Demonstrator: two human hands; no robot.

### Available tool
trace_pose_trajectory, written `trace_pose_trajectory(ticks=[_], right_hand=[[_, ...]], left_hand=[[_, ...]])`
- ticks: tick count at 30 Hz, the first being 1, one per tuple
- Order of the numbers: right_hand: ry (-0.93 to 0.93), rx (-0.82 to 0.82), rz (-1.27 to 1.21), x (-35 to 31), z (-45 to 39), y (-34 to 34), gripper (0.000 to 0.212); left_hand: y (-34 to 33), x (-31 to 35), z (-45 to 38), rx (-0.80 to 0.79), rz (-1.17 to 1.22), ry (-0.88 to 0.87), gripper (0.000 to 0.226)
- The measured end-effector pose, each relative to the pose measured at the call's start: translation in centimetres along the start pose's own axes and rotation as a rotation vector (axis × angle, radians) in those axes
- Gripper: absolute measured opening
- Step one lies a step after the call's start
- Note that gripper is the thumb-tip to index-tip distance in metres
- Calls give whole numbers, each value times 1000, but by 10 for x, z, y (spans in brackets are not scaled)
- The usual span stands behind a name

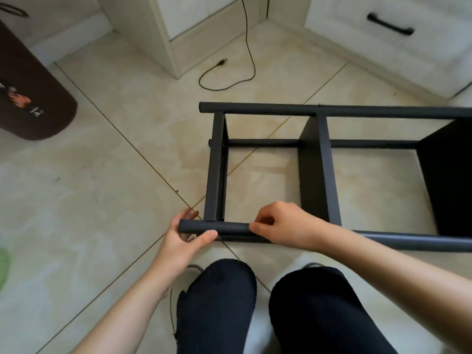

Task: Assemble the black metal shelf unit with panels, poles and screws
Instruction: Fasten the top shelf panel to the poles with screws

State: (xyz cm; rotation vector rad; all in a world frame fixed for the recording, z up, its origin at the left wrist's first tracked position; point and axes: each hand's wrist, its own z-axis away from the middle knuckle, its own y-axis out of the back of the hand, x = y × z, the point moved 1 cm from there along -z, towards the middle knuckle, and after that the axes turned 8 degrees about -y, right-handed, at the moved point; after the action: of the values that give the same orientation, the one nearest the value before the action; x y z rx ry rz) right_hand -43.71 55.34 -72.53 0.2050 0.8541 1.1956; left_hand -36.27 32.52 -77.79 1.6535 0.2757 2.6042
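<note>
The shelf (319,169) lies on its side on the floor (115,175) before both hands. Left hand (185,235) grips the near pole (214,228) end, steadying it; right hand (283,226) pinches it beside, probably seating a joint.

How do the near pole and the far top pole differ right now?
The near pole is gripped by the left hand and right hand; the far pole is untouched. The near pole's middle is hidden; the far one shows fully. Both are black and horizontal.
</note>
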Motion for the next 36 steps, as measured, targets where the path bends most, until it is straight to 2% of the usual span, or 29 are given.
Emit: trace_pose_trajectory(ticks=[5,7,10,13,17,21,24,27,31,36], right_hand=[[-31,5,51,1,7,1,32],[-101,7,98,3,7,0,40],[-154,-1,89,8,4,-3,47],[-142,-2,53,11,3,-3,46],[-160,126,56,7,5,1,50],[-181,240,88,0,14,4,49],[-168,242,61,-2,21,6,44],[-154,218,-32,-4,26,14,39],[-103,151,-175,-10,41,43,47],[24,203,-325,-15,78,83,43]], left_hand=[[-18,4,13,-6,147,148,50],[-22,5,15,-2,209,160,49],[-30,6,12,60,363,234,67],[-41,11,9,138,515,274,57],[-46,23,5,191,560,181,49],[-44,35,6,140,451,160,56],[-43,43,9,138,406,122,66],[-38,55,11,156,347,74,64],[-37,91,14,151,312,-29,77],[-37,159,27,27,243,-217,45]])
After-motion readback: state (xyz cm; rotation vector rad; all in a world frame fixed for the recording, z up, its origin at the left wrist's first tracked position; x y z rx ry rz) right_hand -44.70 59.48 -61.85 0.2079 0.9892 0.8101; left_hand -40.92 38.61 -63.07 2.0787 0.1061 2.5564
